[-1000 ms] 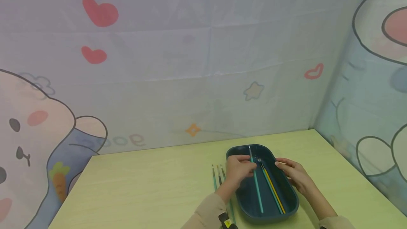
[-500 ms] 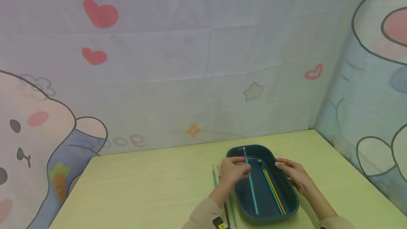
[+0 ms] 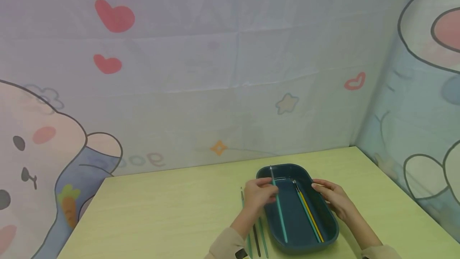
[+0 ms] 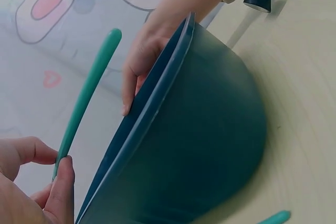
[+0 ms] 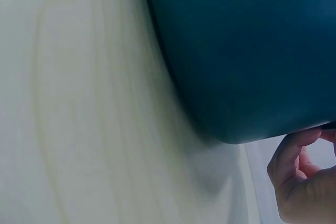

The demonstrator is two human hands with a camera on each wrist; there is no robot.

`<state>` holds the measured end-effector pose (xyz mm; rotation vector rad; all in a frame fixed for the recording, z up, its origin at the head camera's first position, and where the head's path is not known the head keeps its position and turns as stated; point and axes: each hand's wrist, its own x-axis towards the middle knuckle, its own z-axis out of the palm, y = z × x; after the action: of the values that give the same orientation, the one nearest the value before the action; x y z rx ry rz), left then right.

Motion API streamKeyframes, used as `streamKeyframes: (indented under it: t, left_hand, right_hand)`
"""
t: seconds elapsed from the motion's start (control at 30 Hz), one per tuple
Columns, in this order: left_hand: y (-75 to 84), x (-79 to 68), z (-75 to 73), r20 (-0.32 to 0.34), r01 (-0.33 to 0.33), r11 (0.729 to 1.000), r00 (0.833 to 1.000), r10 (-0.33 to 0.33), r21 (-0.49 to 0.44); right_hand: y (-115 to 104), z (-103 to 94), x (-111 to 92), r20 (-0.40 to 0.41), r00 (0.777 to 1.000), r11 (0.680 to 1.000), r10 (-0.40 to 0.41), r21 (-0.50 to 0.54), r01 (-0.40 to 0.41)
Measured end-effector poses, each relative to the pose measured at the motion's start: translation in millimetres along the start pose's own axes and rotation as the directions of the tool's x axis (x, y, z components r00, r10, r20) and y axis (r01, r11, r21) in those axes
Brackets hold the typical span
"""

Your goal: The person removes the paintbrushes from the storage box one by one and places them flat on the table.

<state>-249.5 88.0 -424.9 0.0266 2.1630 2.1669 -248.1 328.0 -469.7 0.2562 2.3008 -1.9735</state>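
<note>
My left hand (image 3: 256,196) pinches a green paintbrush (image 3: 282,219) between thumb and fingers, bristles pointing to the far side. The brush slants over the left part of a dark blue tray (image 3: 294,246); its rounded handle end shows above the fingertips in the left wrist view. My right hand (image 3: 333,198) holds the tray's right rim, fingertips over the edge; the right wrist view shows this hand (image 5: 307,182) at the rim too. Inside the tray, a yellow paintbrush (image 3: 312,217) and a green one lie side by side on the right.
Several paintbrushes lie on the pale yellow table (image 3: 161,211) just left of the tray, among them a dark one (image 3: 256,241) and a green one (image 3: 263,239), partly hidden by the left arm. A printed cloth (image 3: 201,71) hangs behind the table.
My left hand has shifted left with the pinched paintbrush, from mid-tray toward the left rim. The right hand and the tray have hardly moved.
</note>
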Motion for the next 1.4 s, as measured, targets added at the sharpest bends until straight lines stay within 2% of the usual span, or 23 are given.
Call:
streamKeyframes:
  t: [0.3, 0.67, 1.0, 1.4]
  left_hand:
    - [-2.9, -1.2, -6.8, -0.005, 0.006, 1.000, 1.000, -0.006, -0.021]
    - [-5.6, -4.4, -13.1, -0.022, -0.023, 0.998, 1.000, 0.021, -0.066]
    - [-11.6, -4.5, -22.1, -0.052, -0.015, 0.996, 0.999, 0.011, -0.089]
    - [-13.7, -10.6, -32.1, -0.044, 0.008, 0.994, 0.999, -0.013, -0.113]
  right_hand:
    - [1, -0.3, 0, 0.000, 1.000, 1.000, 0.003, -0.011, -0.003]
    - [0, -0.2, 2, 0.010, 1.000, 1.000, 0.003, 0.002, -0.003]
    - [0, -1.7, 1, 0.014, 1.000, 1.000, 0.010, -0.009, -0.010]
    - [0, -0.6, 1, 0.011, 1.000, 1.000, 0.022, -0.010, -0.022]
